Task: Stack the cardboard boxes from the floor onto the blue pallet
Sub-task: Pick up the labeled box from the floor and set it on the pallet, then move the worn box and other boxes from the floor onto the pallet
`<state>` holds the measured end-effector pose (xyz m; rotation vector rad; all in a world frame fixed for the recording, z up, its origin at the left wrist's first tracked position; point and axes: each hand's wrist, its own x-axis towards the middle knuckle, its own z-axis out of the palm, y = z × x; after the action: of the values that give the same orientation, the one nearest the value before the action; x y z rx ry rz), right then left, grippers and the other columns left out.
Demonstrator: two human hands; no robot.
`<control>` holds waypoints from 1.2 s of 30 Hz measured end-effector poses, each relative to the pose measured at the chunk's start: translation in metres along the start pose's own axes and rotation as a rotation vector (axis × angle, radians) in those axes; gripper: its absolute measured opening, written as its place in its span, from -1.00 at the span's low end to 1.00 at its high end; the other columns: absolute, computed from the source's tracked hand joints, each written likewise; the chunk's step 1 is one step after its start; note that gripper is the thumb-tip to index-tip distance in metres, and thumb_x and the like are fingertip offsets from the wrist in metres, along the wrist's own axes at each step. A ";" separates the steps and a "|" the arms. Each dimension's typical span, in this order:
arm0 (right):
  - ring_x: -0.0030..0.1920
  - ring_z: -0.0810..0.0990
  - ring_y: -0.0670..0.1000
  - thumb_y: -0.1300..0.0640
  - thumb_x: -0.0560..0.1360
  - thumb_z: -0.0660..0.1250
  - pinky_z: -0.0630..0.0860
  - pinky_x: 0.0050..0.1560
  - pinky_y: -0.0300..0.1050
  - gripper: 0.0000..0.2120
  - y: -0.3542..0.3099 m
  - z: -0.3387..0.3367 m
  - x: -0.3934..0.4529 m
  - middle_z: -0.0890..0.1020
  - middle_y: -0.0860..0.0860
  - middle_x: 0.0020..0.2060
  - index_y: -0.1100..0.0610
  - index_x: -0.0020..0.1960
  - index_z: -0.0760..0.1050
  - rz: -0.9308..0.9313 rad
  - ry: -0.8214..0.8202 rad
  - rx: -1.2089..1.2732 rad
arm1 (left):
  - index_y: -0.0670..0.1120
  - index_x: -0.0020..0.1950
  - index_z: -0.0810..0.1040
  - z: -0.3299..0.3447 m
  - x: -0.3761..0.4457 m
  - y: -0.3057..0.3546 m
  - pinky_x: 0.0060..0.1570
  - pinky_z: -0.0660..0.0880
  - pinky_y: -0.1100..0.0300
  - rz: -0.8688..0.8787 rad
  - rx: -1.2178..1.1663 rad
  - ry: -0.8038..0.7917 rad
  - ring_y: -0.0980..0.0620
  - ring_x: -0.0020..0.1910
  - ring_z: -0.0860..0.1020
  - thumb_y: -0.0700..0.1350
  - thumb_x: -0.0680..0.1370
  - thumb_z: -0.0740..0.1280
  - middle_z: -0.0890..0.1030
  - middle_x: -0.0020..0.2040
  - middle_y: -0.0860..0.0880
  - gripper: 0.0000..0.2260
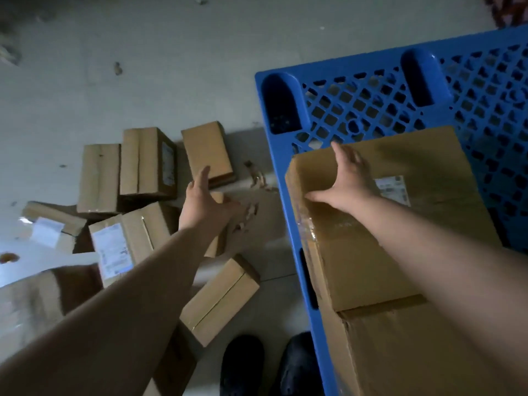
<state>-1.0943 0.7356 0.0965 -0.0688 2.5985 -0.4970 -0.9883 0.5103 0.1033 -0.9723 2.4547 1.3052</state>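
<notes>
The blue pallet [371, 90] fills the right of the view, its open lattice deck bare toward the far side, and a large cardboard box [400, 224] lies flat on its near left corner, with another box [414, 352] just nearer the camera beside it. The right hand [348, 181] rests spread on the large box's far left corner, fingers straight and thumb out, pressing rather than gripping. To finish this step well, I judge it should nudge the box square to the pallet's edge and snug against its neighbour, so later layers sit level. On the grey floor [143, 67] to the left lies a loose heap of smaller boxes [137, 195], some tilted, some labelled. The left hand [203, 201] hovers above them, fingers apart and holding nothing, near a small upright box [208, 152] and a long box [220, 298] lying by the person's dark shoes [243, 364]. The heap is crowded, so pulling one box free could topple those leaning on it. Scraps of torn cardboard [257, 175] lie between heap and pallet.
</notes>
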 end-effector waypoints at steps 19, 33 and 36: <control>0.45 0.14 0.13 -0.10 0.21 0.56 0.25 0.35 0.10 0.10 -0.244 0.198 -0.119 0.08 0.00 0.50 -0.04 0.52 -0.06 -0.535 -0.443 -0.232 | 0.05 0.45 0.23 -0.187 -0.146 -0.268 0.12 0.40 0.12 -0.482 -0.365 0.393 0.05 0.19 0.40 -0.18 0.32 0.52 0.39 0.28 0.06 -0.22; 0.49 0.06 0.12 -0.19 0.26 0.50 0.21 0.38 0.12 0.06 -0.345 0.377 -0.205 0.03 0.03 0.52 -0.03 0.52 -0.10 -0.791 -0.652 -0.383 | -0.04 0.49 0.14 -0.198 -0.227 -0.443 0.29 0.36 -0.15 -0.842 -0.577 0.530 -0.19 0.37 0.32 -0.09 0.37 0.49 0.29 0.44 -0.19 -0.21; 0.47 0.11 0.15 -0.18 0.25 0.51 0.21 0.38 0.12 0.05 -0.384 0.413 -0.189 0.09 0.08 0.50 0.02 0.52 -0.04 -0.827 -0.584 -0.364 | -0.02 0.49 0.11 -0.197 -0.209 -0.475 0.26 0.38 -0.15 -0.868 -0.704 0.565 -0.20 0.35 0.33 -0.05 0.39 0.47 0.28 0.44 -0.20 -0.22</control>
<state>-0.7479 0.2655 -0.0153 -1.2390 1.9510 -0.2050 -0.5031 0.2618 -0.0029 -2.4725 1.3785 1.6565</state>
